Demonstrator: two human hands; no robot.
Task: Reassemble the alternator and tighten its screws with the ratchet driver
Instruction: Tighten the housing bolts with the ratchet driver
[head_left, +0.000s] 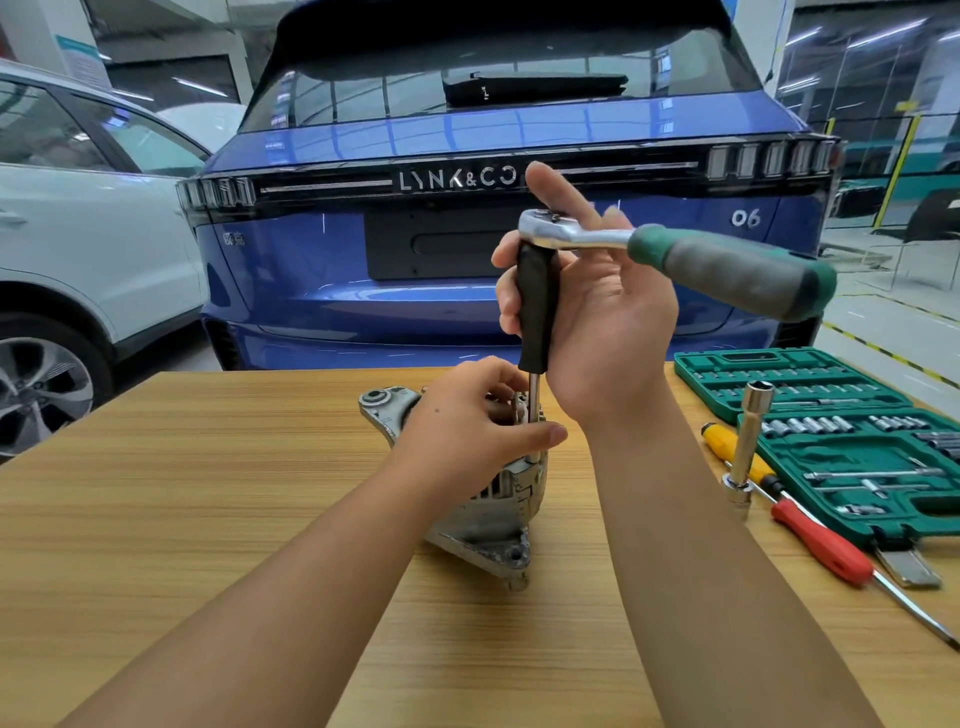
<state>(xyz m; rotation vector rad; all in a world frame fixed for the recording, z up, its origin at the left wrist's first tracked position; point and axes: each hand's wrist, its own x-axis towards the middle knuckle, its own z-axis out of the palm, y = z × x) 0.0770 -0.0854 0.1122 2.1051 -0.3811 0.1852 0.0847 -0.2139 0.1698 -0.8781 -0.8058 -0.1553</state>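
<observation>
The right hand grips the ratchet driver upright over the alternator, while the left hand pinches its lower shaft.

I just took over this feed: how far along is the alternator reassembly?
Done: the alternator housing looks closed, standing on the table. In hand: the right hand grips the black driver shaft under the ratchet, its tip down at the housing top, while the left hand pinches the shaft's lower end. Left: tightening; which screws are already tight cannot be seen.
</observation>
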